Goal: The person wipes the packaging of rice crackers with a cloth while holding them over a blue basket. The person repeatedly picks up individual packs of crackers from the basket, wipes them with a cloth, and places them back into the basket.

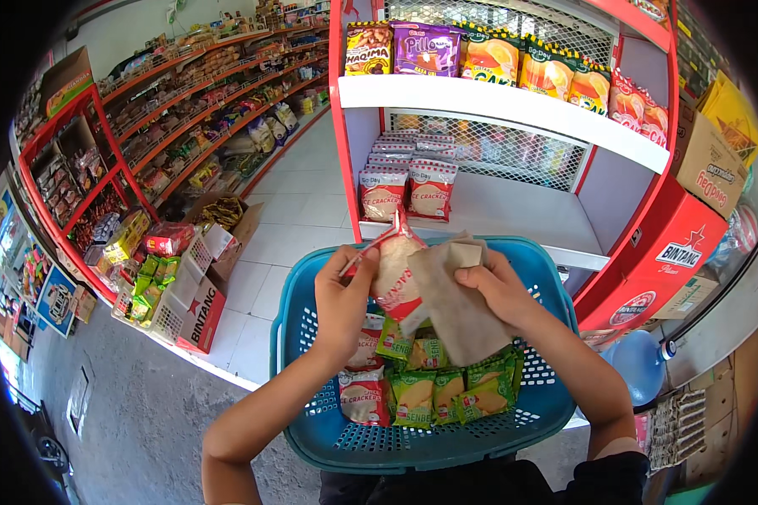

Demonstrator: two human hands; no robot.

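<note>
Left hand [345,290]: grip pinched on left edge of red-and-white cracker packet [396,269]. Right hand [501,290]: grip clamped on grey-beige cloth [456,311], thumb on top. Packet lies between hands, just right of left grip, left hand nearer; long axis near upright, cloth overlapping right side; whether they touch, cannot tell. Packet glossy, crinkled, pale contents showing; cloth matte, limp. Below: rigid perforated teal basket [345,438], green packets [413,396] inside. Beyond: smooth shelf [518,206], similar packets [431,192] stacked.
</note>
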